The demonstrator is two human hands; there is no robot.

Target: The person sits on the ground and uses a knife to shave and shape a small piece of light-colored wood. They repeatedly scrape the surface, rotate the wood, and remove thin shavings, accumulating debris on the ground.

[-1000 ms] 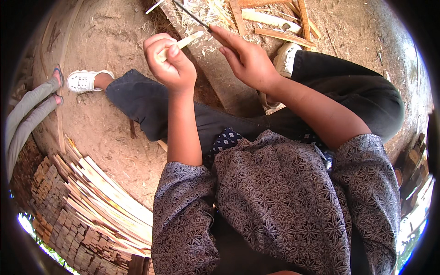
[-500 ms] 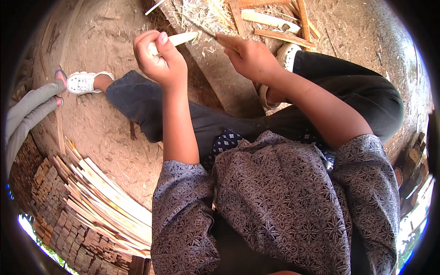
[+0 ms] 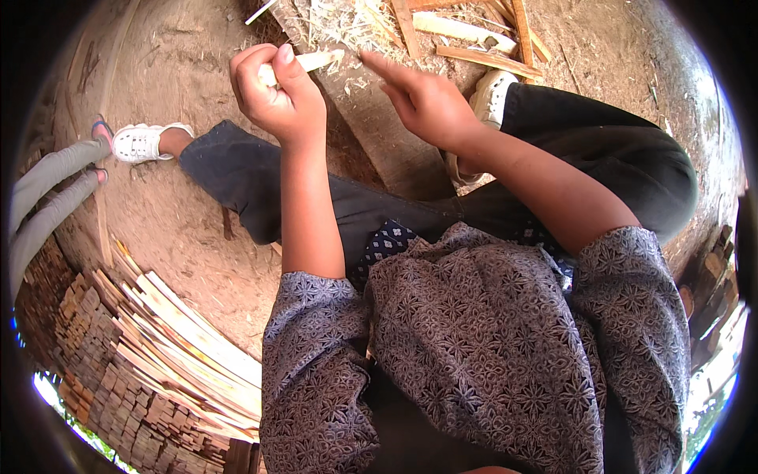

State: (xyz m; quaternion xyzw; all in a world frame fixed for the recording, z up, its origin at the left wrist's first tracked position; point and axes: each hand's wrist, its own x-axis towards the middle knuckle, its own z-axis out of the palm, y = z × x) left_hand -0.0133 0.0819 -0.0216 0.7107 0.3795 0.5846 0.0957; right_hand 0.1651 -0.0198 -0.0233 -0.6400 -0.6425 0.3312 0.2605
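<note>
My left hand is closed around a pale, whittled piece of wood. Its narrow end points right, toward my other hand, with the thumb lying along the top. My right hand is closed with the index finger stretched forward, close to the wood's tip but apart from it. A knife seems to be in that hand: its thin dark blade shows in the earlier frame, while now the fingers hide it. Beneath both hands lies a worn plank, with pale shavings heaped at its far end.
Cut wood strips lie beyond my right hand, near my white shoe. Long slats and stacked wood blocks fill the lower left. Another person's legs are at the left edge, on the dirt floor.
My right hand has shifted slightly left and its index finger now reaches further out. The thin dark blade has gone from sight. My left hand and the wood have barely moved.
</note>
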